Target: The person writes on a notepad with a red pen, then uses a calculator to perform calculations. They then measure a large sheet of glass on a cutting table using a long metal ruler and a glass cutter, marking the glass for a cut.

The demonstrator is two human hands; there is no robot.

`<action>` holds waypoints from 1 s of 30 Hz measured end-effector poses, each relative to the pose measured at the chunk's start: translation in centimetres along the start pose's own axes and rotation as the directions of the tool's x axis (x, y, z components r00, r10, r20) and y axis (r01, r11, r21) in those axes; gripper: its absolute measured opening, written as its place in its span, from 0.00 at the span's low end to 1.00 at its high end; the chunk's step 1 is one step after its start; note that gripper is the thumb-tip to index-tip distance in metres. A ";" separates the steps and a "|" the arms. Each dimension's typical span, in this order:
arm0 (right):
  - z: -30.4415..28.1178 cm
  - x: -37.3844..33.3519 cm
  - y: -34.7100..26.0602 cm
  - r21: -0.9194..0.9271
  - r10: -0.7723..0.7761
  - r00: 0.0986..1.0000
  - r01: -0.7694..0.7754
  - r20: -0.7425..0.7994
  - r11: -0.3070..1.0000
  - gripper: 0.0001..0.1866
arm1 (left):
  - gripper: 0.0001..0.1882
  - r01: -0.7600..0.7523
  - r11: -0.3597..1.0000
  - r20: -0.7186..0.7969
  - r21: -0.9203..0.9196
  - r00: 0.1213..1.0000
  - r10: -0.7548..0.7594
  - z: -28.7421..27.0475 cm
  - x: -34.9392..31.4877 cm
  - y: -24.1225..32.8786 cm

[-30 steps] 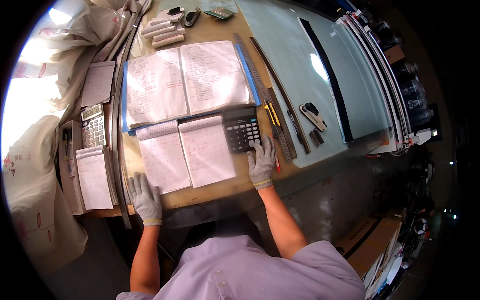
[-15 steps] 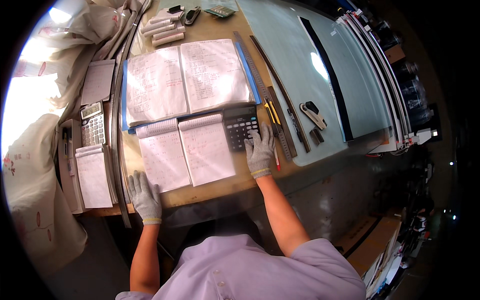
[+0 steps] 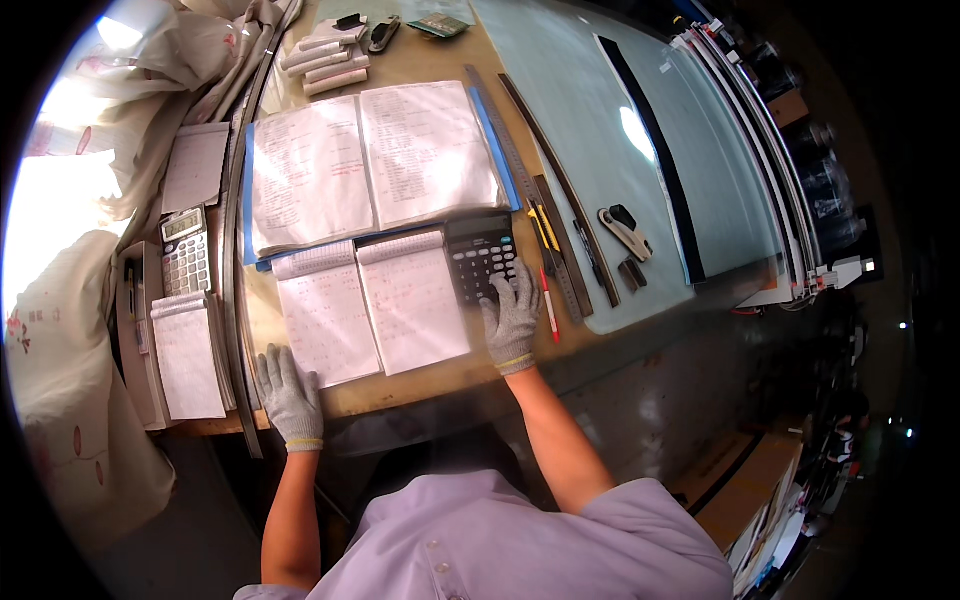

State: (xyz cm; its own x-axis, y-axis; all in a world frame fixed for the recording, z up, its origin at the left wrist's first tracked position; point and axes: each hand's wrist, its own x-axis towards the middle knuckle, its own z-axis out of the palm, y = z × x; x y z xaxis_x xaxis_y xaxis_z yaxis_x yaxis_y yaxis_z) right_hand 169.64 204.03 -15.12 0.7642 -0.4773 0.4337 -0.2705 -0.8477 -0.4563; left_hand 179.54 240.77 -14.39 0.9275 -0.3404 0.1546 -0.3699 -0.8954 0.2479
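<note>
My right hand, in a grey knit glove, lies over the lower right keys of a black desk calculator, fingers apart and holding nothing. At the table's front edge my gloved left hand rests with its fingers stretched out, beside the lower left corner of a handwritten notepad. A second notepad lies between that one and the calculator. Behind them an open binder with a blue cover shows two written pages. A red and white pen lies just right of my right hand.
Right of the binder lie a steel ruler, a yellow utility knife, dark metal strips and a pale-handled cutter. On the left are a silver calculator and a notepad stack. Rolled papers sit at the back.
My right hand has shifted slightly left and toward me over the calculator, uncovering more of the red pen. My left hand has stayed in place.
</note>
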 end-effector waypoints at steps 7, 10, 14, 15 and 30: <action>-0.3 -0.1 1.1 -0.022 0.027 1.000 -0.027 -0.010 0.999 0.25 | 0.32 0.000 1.000 -0.001 0.007 1.000 0.000 -0.2 0.0 0.1; 0.3 2.0 1.6 0.087 -0.003 0.999 0.007 -0.053 0.996 0.27 | 0.32 0.000 1.000 -0.003 -0.001 1.000 0.000 0.0 0.0 0.0; 0.8 3.9 2.2 0.019 -0.063 0.998 0.062 0.017 0.998 0.28 | 0.32 -0.005 1.000 -0.002 0.004 1.000 0.005 0.0 0.0 0.0; 1.0 3.9 2.5 -0.010 -0.061 0.998 0.062 0.035 0.998 0.29 | 0.31 -0.008 1.000 -0.002 0.006 1.000 0.008 -0.1 0.1 0.1; 0.7 0.3 -2.0 0.044 -0.124 0.987 0.120 0.103 0.992 0.25 | 0.31 0.009 0.999 0.016 0.033 1.000 -0.010 -0.1 -0.1 0.1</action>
State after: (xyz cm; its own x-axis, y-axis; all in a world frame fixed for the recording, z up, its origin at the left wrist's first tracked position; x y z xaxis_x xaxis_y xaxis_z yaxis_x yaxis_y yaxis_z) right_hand 170.83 205.74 -14.66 0.8482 -0.3424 0.4042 -0.1512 -0.8878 -0.4347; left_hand 179.45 240.77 -14.25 0.9317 -0.3364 0.1368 -0.3596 -0.9074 0.2178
